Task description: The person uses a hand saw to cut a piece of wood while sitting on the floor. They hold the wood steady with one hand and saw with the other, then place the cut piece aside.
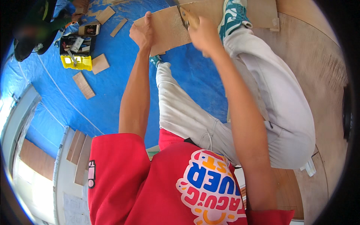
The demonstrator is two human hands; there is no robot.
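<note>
A plywood board (pixel 168 32) lies in front of me, with fine sawdust on its face. My left hand (pixel 142 33) grips the left end of it, thumb on top and fingers around the edge. My right hand (pixel 204 36) is closed round the wooden handle of a handsaw (pixel 191 18). The saw's dark blade stands in the cut line across the board, mostly hidden by its handle. Just right of the saw, my green and white shoe (pixel 234 18) rests on the wood.
A blue tarp (pixel 108 86) covers the floor, with offcuts (pixel 84 85) and sawdust on it. At the left stands an open black and yellow toolbox (pixel 76 62) holding tools. Another person's hand (pixel 79 5) shows at the upper left. A curved wooden surface (pixel 311 56) runs along the right.
</note>
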